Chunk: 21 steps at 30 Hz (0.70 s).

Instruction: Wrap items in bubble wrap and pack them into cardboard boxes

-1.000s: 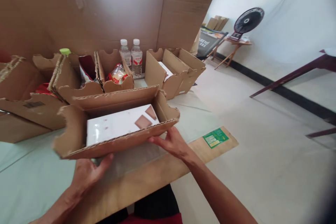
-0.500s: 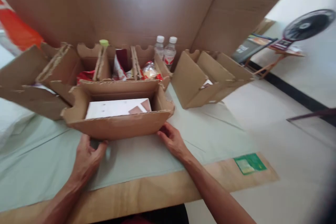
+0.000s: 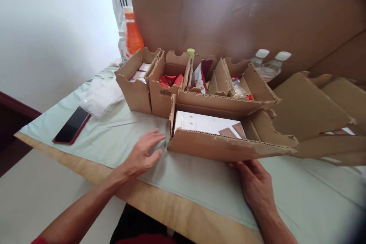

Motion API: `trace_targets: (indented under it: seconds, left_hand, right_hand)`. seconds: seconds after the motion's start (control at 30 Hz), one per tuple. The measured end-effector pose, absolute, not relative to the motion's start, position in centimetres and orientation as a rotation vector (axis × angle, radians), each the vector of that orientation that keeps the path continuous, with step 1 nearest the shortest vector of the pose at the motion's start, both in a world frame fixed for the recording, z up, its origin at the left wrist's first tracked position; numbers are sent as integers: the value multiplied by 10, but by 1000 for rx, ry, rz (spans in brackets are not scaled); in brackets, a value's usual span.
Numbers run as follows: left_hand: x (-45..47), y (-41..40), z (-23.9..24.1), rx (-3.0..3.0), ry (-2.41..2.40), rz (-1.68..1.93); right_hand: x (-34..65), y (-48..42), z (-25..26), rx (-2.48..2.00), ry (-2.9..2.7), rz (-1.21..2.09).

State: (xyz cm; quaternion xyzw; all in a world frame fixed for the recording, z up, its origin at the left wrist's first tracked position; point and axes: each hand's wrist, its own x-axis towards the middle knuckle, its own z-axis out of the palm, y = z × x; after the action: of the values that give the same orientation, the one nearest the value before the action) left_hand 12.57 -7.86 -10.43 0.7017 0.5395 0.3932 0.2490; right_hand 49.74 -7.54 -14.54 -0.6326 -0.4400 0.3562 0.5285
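A long open cardboard box (image 3: 228,151) stands in front of a row of similar boxes, with a white carton (image 3: 197,122) with brown patches lying inside it. My left hand (image 3: 144,152) is just off the box's left end, palm down over the cloth, fingers apart and holding nothing. At the lower front edge, toward the box's right part, is my right hand (image 3: 257,183). Its thumb points left along the edge, and its fingers curl at the bottom, partly hidden by the box.
Behind stand cardboard bins (image 3: 140,93) holding small cartons, red packets (image 3: 171,81) and snack bags (image 3: 200,78). An orange bottle (image 3: 133,36) and clear bottles (image 3: 270,69) stand near a tall cardboard panel (image 3: 200,19). A phone (image 3: 72,126) and clear plastic wrap (image 3: 101,95) lie left.
The view has swung left, bringing the phone and plastic wrap into sight. My left hand has come away from the box's front edge and opened; my right hand stays at the lower edge.
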Motion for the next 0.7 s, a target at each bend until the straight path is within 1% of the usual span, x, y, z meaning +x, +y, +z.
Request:
trace_targets:
  seconds: [0.03,0.1,0.17,0.27,0.4,0.5,0.57,0.63,0.7]
  left_hand:
    - [101,-78,-97,1994,1553,1118]
    - [45,-72,-81,2058,1942,1230]
    - [-11,-59,-65,1799,2468,1212]
    - [-69,-33,-48,1540,2650,1120]
    - [-80,-16,-40,1374,2550,1033]
    - [-57,-32,-35,1287,2449,1167]
    - [-35,-53,-34,1204,2300,1294]
    - [-11,-79,-38,1091,2074,1398]
    - [13,-108,-47,957,1851,1471]
  right_hand:
    - [498,-75,-146,-1517,-1038,850]
    - [500,-74,-148,-1526,-1016,862]
    - [500,-72,-150,-1533,-984,874]
    - [499,-70,-151,-1560,-968,849]
    - [498,-65,-152,-1585,-973,828]
    - [498,-66,-148,-1585,-969,827]
    - [496,-76,-139,-1613,-968,696]
    - [489,-95,-128,-1645,-1017,462]
    - [477,-120,-118,-1624,-1190,253]
